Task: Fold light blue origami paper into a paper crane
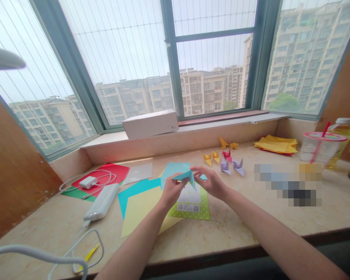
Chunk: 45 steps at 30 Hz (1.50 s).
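A light-blue piece of folded origami paper (183,176) is held above the counter in the middle of the view. My left hand (174,189) is closed on its left part. At its right end, the fingers of my right hand (210,181) pinch the paper near a narrow point. Beneath lie a green dotted packet (203,209) with a white label, pale yellow sheets (141,212) and blue sheets (125,198). Folded paper cranes in yellow, red and lilac, among them a lilac crane (225,167), stand just beyond my right hand.
On the left are a white power bank (102,202), a charger (88,182) with looped cable and red paper (116,171). At the right stand a lidded cup (317,149) with a straw, a bottle (340,134) and yellow paper (275,144). A white box (151,125) rests on the sill.
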Each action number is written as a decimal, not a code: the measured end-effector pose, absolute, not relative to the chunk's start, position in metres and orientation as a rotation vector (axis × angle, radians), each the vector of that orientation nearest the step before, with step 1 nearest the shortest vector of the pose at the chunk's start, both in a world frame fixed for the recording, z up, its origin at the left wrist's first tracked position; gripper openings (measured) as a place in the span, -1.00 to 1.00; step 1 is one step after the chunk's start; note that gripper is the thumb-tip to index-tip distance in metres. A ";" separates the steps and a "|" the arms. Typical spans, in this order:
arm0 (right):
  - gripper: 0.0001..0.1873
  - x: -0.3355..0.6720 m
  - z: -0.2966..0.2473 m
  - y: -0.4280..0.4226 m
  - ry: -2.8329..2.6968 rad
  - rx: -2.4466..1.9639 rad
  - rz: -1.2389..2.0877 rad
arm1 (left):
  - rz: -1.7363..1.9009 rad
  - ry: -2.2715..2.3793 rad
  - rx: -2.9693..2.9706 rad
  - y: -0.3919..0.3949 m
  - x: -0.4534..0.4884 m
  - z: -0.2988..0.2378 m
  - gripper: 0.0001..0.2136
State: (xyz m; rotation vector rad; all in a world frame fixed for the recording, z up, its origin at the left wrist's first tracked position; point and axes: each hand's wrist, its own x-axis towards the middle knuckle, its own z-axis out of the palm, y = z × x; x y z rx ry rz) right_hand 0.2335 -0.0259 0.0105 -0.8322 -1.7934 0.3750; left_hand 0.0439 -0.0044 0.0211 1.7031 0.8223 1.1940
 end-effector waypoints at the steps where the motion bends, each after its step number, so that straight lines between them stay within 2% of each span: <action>1: -0.70 0.234 0.011 -0.026 -1.791 -0.837 0.372 | 1.185 0.806 1.700 -0.005 0.044 0.022 -0.82; 12: -0.48 0.237 0.011 -0.028 -1.898 -0.811 0.277 | 1.161 0.610 1.471 -0.006 0.045 0.022 -0.57; 15: -0.49 0.236 0.010 -0.029 -1.901 -0.852 0.317 | 1.165 0.595 1.433 -0.007 0.044 0.022 -0.52; 22: -0.63 0.229 0.009 -0.029 -1.997 -0.758 0.316 | 1.201 0.666 1.527 -0.005 0.045 0.023 -0.65; 31: -0.69 0.232 0.012 -0.027 -1.837 -0.823 0.147 | 1.166 0.693 1.276 -0.002 0.049 0.019 -0.58; 36: -0.60 0.232 0.010 -0.024 -1.800 -0.836 0.164 | 1.203 0.674 1.259 -0.001 0.047 0.019 -0.59; 41: -0.73 0.231 0.004 -0.023 -1.908 -0.871 0.214 | 1.178 0.632 1.248 -0.005 0.047 0.022 -0.61; 45: -0.70 0.230 0.003 -0.024 -1.939 -0.863 0.279 | 1.149 0.607 1.257 -0.005 0.047 0.021 -0.61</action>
